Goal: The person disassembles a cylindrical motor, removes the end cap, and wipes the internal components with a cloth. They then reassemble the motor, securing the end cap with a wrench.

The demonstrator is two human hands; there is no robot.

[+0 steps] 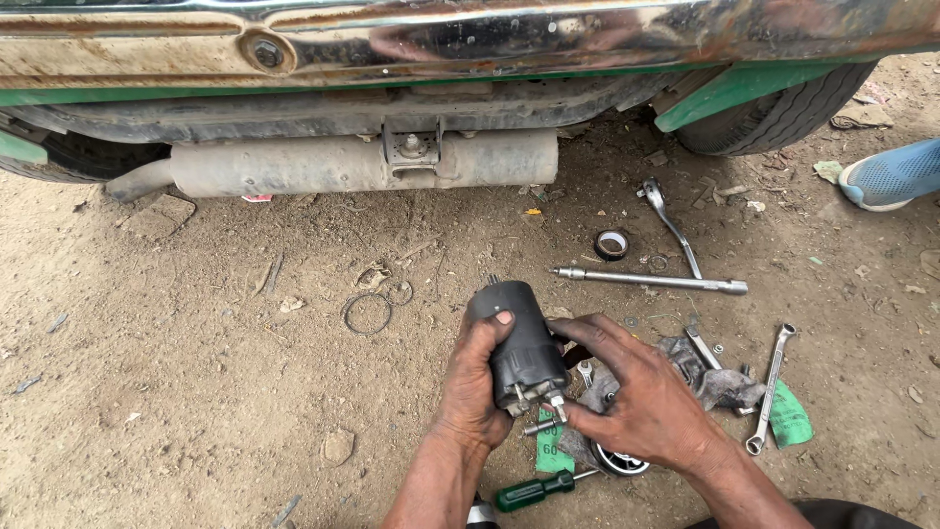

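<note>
Black cylindrical motor housing point(521, 343) sits in your left hand point(477, 387), fingers wrapped shut around its dull, greasy body, above the dirt ground point(196, 392). Its long axis tilts away from you, studded terminal end nearest. Your right hand point(641, 397) pinches a small metal bolt point(540, 427) at that end.

Left hand point(473, 382) covers the near side of the black cylindrical motor housing point(522, 343), and the right hand point(641, 392) hides most of the rag point(720, 384) and the round metal part point(621, 461) under it. Blue shoe point(893, 173) cut off at right edge, vehicle bumper point(470, 39) and tyre point(778, 113) cropped at top. Small bits by the rubber ring point(367, 313) too small to tell; screwdriver point(534, 490) tip hidden.
</note>
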